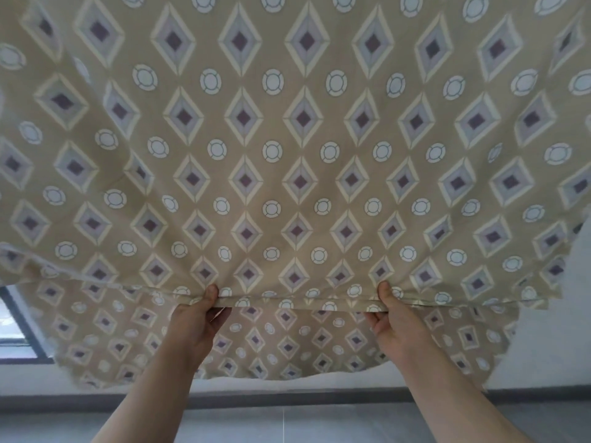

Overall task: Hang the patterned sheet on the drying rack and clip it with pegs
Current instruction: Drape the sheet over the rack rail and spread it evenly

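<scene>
1. Filling nearly the whole view, the sheet (300,148) was spread wide and raised, tan with diamonds and rings. Its hem (297,303) ran across just above both hands.
2. On each side the hem lay between thumb and fingers, with the thumb on the near face and the fingers tucked beneath the edge.
3. The left hand (196,321) pinched the hem left of the middle. Its thumb pressed flat on the cloth, and its fingers (219,314) were curled under and closed tight on the fabric.
4. The right hand (395,324) pinched the hem further right in the same way, thumb on top and fingers curled below.
5. Between the two hands the hem ran fairly straight and taut.
6. A second layer of the sheet hung lower behind the hands, and its bottom edge curved above the floor (287,423).
7. A window (16,327) showed at lower left and a white wall (559,314) at right.
</scene>
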### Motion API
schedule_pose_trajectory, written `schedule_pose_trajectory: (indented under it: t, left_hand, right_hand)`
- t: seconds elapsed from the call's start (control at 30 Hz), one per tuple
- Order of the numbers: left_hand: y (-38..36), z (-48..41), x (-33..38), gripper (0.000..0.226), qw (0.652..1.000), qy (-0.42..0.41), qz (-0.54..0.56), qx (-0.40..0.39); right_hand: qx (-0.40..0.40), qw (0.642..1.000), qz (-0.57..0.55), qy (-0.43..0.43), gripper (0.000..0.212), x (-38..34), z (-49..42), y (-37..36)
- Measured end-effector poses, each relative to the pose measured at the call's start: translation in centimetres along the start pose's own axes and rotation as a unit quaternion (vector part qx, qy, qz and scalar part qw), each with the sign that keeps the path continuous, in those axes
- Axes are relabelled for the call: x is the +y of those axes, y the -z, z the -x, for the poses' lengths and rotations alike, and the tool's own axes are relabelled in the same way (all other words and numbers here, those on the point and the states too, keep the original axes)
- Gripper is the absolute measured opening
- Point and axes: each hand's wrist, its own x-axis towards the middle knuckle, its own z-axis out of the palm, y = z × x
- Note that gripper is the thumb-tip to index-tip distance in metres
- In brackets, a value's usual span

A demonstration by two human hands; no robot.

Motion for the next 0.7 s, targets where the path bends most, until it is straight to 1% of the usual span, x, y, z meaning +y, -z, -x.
schedule_pose_trajectory:
  t: [0.13,0.27,0.37,0.7]
  left_hand:
    - [1.0,-0.7,-0.8,0.011,1.0,0.011,-0.002,0.0]
    - [1.6,-0.9,-1.5,0.012,1.0,0.016,0.003,0.0]
    - [2.0,-1.0,-2.0,0.012,1.0,0.019,0.003,0.002]
    - [2.4,-1.3,-4.2,0.013,0.999,0.031,0.006,0.002]
  right_hand:
    - [-0.01,1.0,-0.018,-0.007,0.019,1.1,-0.4,0.6]
    - [-0.002,1.0,-0.019,-0.007,0.011,2.1,-1.0,1.1]
    - [-0.005,1.0,-0.023,0.0,0.014,2.5,-1.4,1.4]
    - [0.013,1.0,-0.011,-0.005,0.008,2.9,-2.3,2.5]
